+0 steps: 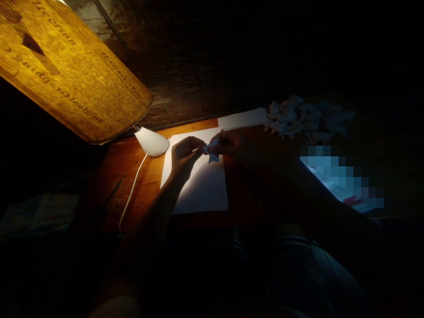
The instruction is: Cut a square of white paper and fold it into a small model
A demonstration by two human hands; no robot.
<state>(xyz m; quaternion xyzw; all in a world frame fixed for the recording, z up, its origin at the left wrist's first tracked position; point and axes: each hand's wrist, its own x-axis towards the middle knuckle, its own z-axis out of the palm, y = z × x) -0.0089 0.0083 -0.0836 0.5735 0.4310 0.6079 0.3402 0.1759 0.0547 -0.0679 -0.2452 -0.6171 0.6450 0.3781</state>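
A small folded piece of paper (213, 157) is held up between both hands, with pointed ends showing at its lower side. My left hand (185, 154) pinches its left edge between thumb and fingers. From the other side my right hand (232, 145), mostly in shadow, grips its upper right part. Beneath the hands lies a stack of white paper sheets (202, 190), with the shadow of the hands and arms falling across it. The exact shape of the folded paper is hard to make out in the dim light.
A lamp with a printed, glowing shade (76, 70) and white base (152, 142) stands at left; its white cord (132, 194) runs forward. Scissors (109, 196) lie near it. Paper strips (243, 119) and a pile of folded papers (308, 117) lie at the back of the wooden table (129, 168).
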